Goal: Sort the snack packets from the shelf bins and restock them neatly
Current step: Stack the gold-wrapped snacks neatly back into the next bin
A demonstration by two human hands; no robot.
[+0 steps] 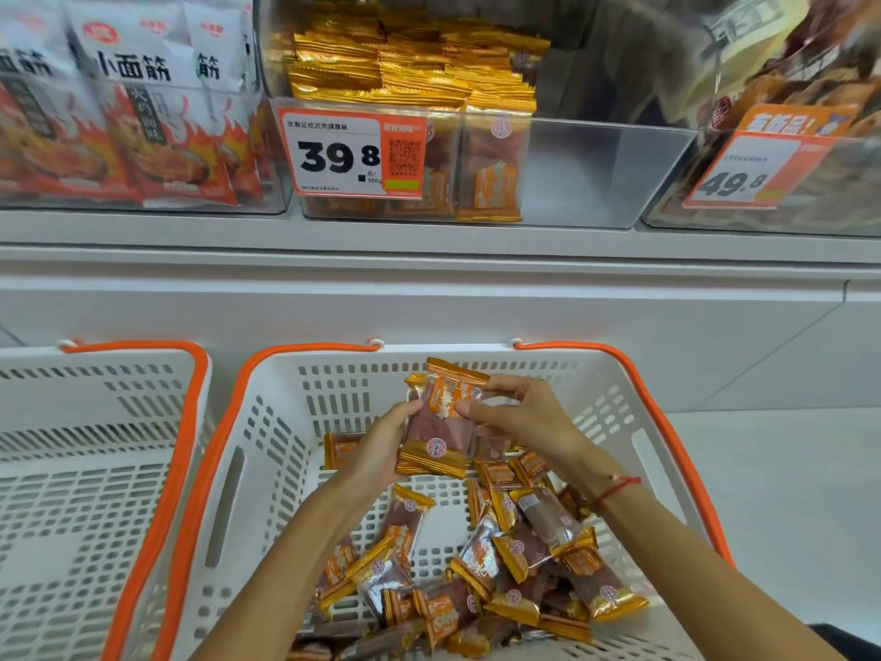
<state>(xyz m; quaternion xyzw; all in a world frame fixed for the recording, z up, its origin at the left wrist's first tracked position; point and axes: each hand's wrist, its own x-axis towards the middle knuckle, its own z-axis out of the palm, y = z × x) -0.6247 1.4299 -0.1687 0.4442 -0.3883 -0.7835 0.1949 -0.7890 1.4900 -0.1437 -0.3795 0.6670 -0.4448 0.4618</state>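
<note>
Left hand: my left hand [381, 446] holds a small stack of snack packets [441, 422] from the left side, with the fingers curled around the edge.
Right hand: my right hand [519, 417] pinches the top packet of the same stack with thumb and fingers; a red string [615, 489] is around this wrist.
Stack: it is above the white basket [267, 450] with orange rim, upright and a little tilted.
Loose packets: many more packets [476, 565] lie mixed on the basket floor under my arms.
Second basket: another white basket [86, 469] stands just beside, on the left.
Shelf bin: the clear bin [596, 174] above has gold packets [410, 64] piled in its left part, behind a price tag [353, 152] showing 39.8.
Neighbour bins: red and white bags [128, 112] on the left, a bin with a 49.8 tag [758, 169] on the right.
</note>
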